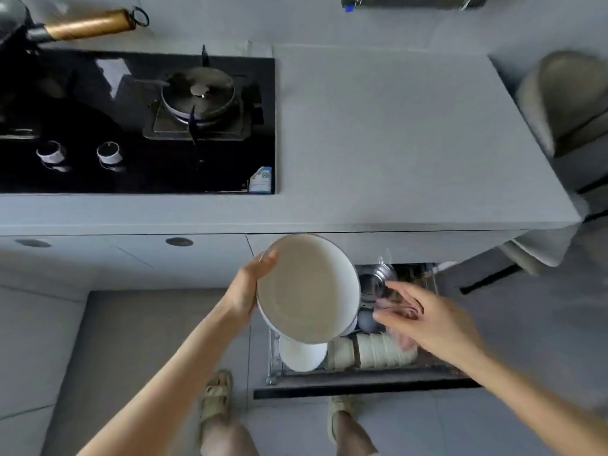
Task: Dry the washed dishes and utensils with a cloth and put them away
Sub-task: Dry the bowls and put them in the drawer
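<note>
Left grip (246, 287): clamped on the left rim of a white bowl (306, 291). Bowl tilted, held over the open drawer (362, 391) below the desk (394, 143). Right grip (437, 317): fingers spread, holding nothing, just above a pink cloth (408, 342) beside stacked bowls (371, 352) in the drawer. Steel pot (375, 281) at the drawer's back, just beyond the fingertips.

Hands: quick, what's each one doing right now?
Left hand: grips the bowl by its rim.
Right hand: open, fingers straight, above the drawer, holding nothing that shows.
</note>
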Tool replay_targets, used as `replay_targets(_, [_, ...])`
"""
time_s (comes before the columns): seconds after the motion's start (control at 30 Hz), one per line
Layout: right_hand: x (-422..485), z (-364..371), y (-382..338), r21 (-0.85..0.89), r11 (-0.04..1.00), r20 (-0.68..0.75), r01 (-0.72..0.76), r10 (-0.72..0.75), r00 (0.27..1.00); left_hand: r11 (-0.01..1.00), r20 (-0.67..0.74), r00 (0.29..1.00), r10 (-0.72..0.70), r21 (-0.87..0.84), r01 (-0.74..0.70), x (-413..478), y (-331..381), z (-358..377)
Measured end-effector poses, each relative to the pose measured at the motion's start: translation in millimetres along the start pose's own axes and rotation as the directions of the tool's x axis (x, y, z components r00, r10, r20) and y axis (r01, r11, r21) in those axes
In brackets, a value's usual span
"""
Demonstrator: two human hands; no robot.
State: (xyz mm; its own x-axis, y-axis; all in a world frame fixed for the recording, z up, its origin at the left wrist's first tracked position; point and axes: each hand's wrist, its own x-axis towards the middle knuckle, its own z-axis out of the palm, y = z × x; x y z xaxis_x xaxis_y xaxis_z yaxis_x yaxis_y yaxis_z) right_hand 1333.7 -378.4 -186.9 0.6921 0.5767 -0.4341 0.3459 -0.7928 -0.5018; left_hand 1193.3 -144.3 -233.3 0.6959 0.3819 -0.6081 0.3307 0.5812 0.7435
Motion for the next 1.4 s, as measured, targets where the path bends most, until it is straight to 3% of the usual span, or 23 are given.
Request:
replay_targets(0.07, [28, 26, 28, 0.171, 0.979, 0.194, -0.112, 0.078, 0.978, 0.999, -0.085, 0.996, 0.007, -0.037, -0.01, 7, -35, 13])
replay_targets(0.17, [60, 71, 64, 0.308, 0.928, 0.257, -0.21, 0.132, 0.957, 0.994, -0.137, 0.99, -0.031, -0.108, 0.017, 19, -88, 29])
replay_targets(0.3, [90, 125, 107, 0.237, 0.947, 0.225, -0.219, 0.166, 0.96, 0.979, -0.199, 0.963, -0.182, -0.13, 0.158, 45, -153, 32])
replay_targets(0.43, [117, 178, 149, 0.098, 0.982, 0.177, -0.159, 0.14, 0.974, 0.949, -0.242, 0.934, -0.264, 0.108, 0.296, 94, -219, 14])
replay_targets(0.5, [132, 205, 167, 0.015, 0.992, 0.156, -0.123, 0.12, 0.981, 0.861, -0.307, 0.918, -0.25, 0.363, 0.356, 123, -251, 4])
replay_targets(0.57, [147, 234, 181, -0.06, 0.994, 0.139, -0.095, 0.103, 0.985, 0.687, -0.372, 0.906, -0.2, 0.606, 0.401, 149, -281, -11])
replay_targets(0.83, [191, 344, 223, -0.179, 0.982, 0.156, -0.061, 0.089, 0.984, 0.273, -0.448, 0.888, -0.105, 0.846, 0.458, 213, -375, -66])
replay_targets(1.17, [207, 397, 228, -0.282, 0.959, 0.08, -0.032, 0.057, 0.995, 0.05, -0.483, 0.871, -0.086, 0.871, 0.488, 241, -413, -101])
replay_targets(1.4, [210, 394, 226, -0.318, 0.946, 0.088, -0.067, 0.1, 0.991, 0.034, -0.514, 0.843, -0.157, 0.85, 0.525, 241, -407, -100])
